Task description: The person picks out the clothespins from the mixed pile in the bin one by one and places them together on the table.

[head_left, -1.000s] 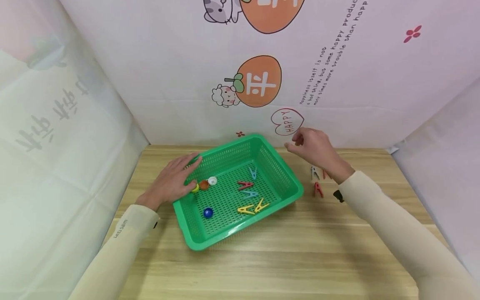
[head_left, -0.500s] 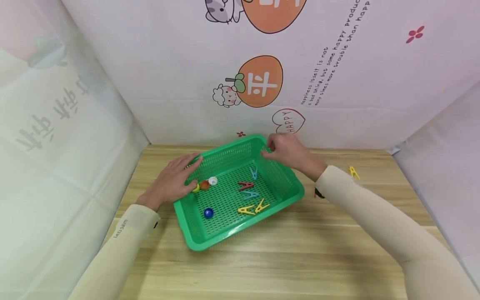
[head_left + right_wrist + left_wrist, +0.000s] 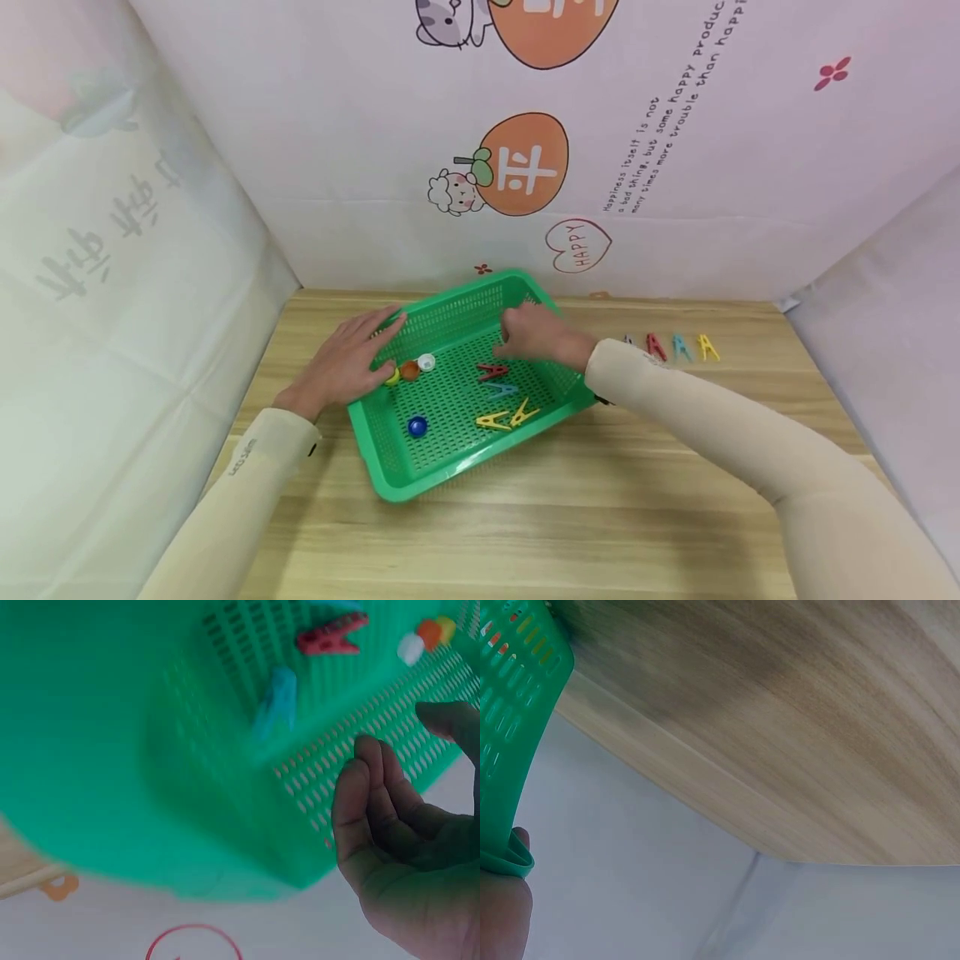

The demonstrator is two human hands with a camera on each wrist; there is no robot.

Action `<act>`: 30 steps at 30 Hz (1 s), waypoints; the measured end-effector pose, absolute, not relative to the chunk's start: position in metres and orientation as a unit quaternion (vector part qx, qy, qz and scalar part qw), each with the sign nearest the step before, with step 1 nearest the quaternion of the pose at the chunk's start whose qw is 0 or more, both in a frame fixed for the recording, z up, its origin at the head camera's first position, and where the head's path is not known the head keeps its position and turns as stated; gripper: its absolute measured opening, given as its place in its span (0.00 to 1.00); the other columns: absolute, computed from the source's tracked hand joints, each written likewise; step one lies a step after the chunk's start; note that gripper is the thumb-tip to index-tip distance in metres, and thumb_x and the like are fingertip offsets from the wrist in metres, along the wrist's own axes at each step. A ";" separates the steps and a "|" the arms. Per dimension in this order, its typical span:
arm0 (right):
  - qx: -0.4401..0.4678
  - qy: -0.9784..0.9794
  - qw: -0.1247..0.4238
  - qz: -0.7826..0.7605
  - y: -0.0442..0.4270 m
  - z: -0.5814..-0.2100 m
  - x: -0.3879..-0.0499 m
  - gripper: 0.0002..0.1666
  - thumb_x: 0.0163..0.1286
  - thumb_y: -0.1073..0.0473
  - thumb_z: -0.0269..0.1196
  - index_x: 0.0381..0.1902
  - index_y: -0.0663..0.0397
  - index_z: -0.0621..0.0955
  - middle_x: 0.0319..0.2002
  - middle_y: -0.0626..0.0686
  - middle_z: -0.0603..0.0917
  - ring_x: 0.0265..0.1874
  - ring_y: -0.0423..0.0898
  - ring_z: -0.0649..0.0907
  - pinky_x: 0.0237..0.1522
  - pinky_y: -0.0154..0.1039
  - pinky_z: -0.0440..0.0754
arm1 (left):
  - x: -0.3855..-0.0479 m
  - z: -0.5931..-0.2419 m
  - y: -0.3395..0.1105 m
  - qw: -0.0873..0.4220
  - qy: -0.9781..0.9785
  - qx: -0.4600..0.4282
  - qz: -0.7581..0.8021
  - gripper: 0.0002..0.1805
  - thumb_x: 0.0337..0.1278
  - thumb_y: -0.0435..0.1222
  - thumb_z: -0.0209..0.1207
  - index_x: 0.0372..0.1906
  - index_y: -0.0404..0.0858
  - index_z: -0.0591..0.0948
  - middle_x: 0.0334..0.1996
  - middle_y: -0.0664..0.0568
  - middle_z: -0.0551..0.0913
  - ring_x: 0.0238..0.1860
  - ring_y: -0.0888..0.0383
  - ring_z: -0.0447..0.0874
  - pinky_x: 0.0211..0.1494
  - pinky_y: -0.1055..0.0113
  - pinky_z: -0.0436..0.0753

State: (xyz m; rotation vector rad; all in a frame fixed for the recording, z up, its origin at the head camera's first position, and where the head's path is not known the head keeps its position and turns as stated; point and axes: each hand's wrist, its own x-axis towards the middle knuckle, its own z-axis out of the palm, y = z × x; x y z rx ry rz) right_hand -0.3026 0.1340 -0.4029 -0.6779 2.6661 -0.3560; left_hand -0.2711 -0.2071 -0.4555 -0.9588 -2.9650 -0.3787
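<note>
My right hand (image 3: 528,333) is inside the green basket (image 3: 480,457), over its far right part. Its thumb and bent fingers stand apart with nothing between them. Close by in the right wrist view lies a blue clothespin (image 3: 277,703), which the hand hides in the head view. A red clothespin (image 3: 492,372), another blue clothespin (image 3: 502,389) and two yellow clothespins (image 3: 492,420) lie on the basket's floor. My left hand (image 3: 337,367) rests on the basket's left rim, fingers extended, thumb inside near a yellow cap (image 3: 392,377).
An orange cap (image 3: 409,370), a white cap (image 3: 427,362) and a blue cap (image 3: 417,427) are in the basket's left part. Right of it, a red clothespin (image 3: 656,346), a blue clothespin (image 3: 681,347) and a yellow clothespin (image 3: 707,347) stand in a row on the wooden table (image 3: 600,517).
My right hand has moved left and down from beyond the basket's right rim into the basket. The row of clothespins on the right has come into sight. My left hand has stayed put.
</note>
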 end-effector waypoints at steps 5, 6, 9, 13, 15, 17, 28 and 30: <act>-0.265 0.938 0.208 -0.082 0.125 -0.416 -0.301 0.35 0.74 0.51 0.72 0.12 0.44 0.64 0.13 0.41 0.56 0.16 0.38 0.54 0.21 0.34 0.58 | -0.272 -0.454 -0.208 0.001 -0.943 -0.308 -0.123 0.43 0.77 0.48 0.54 0.89 0.40 0.57 0.89 0.41 0.54 0.87 0.36 0.54 0.88 0.36 0.57; -0.269 0.937 0.210 -0.074 0.123 -0.417 -0.301 0.35 0.74 0.51 0.72 0.13 0.44 0.64 0.14 0.41 0.56 0.16 0.39 0.55 0.21 0.34 0.58 | -0.272 -0.453 -0.208 0.001 -0.943 -0.307 -0.124 0.43 0.77 0.48 0.54 0.89 0.40 0.57 0.89 0.41 0.54 0.87 0.36 0.54 0.88 0.36 0.57; -0.288 0.934 0.206 -0.055 0.118 -0.417 -0.302 0.32 0.74 0.51 0.73 0.17 0.45 0.66 0.16 0.42 0.58 0.18 0.39 0.57 0.22 0.33 0.60 | -0.272 -0.453 -0.210 0.000 -0.944 -0.305 -0.125 0.43 0.76 0.47 0.55 0.89 0.39 0.57 0.89 0.40 0.54 0.87 0.36 0.54 0.88 0.35 0.57; -0.306 0.929 0.203 -0.041 0.111 -0.417 -0.305 0.25 0.73 0.49 0.74 0.24 0.47 0.71 0.20 0.43 0.64 0.21 0.40 0.62 0.25 0.34 0.66 | -0.273 -0.454 -0.210 -0.004 -0.945 -0.304 -0.123 0.42 0.77 0.46 0.55 0.89 0.40 0.57 0.89 0.41 0.54 0.87 0.36 0.54 0.88 0.36 0.57; -0.316 0.925 0.208 -0.030 0.108 -0.418 -0.306 0.24 0.73 0.48 0.75 0.26 0.48 0.74 0.22 0.44 0.67 0.22 0.40 0.64 0.27 0.35 0.68 | -0.274 -0.456 -0.210 -0.006 -0.944 -0.306 -0.123 0.42 0.77 0.46 0.55 0.89 0.40 0.56 0.89 0.41 0.53 0.87 0.37 0.54 0.88 0.36 0.56; -0.322 0.921 0.218 -0.017 0.104 -0.420 -0.307 0.23 0.73 0.47 0.75 0.28 0.48 0.75 0.24 0.45 0.69 0.24 0.41 0.66 0.29 0.36 0.70 | -0.274 -0.456 -0.210 -0.006 -0.944 -0.307 -0.125 0.42 0.77 0.46 0.56 0.89 0.40 0.57 0.89 0.41 0.53 0.87 0.37 0.54 0.88 0.36 0.57; -0.332 0.908 0.246 0.071 0.085 -0.432 -0.307 0.11 0.76 0.51 0.73 0.44 0.49 0.82 0.47 0.52 0.84 0.44 0.48 0.82 0.47 0.46 0.85 | -0.273 -0.458 -0.208 -0.007 -0.946 -0.298 -0.125 0.43 0.77 0.46 0.56 0.90 0.42 0.55 0.90 0.44 0.53 0.88 0.39 0.53 0.89 0.37 0.56; -0.342 0.903 0.242 0.096 0.082 -0.435 -0.307 0.11 0.77 0.52 0.72 0.48 0.51 0.84 0.49 0.53 0.86 0.47 0.49 0.85 0.49 0.47 0.86 | -0.274 -0.458 -0.208 -0.009 -0.946 -0.297 -0.126 0.43 0.78 0.46 0.56 0.90 0.43 0.55 0.90 0.44 0.53 0.88 0.39 0.52 0.89 0.37 0.55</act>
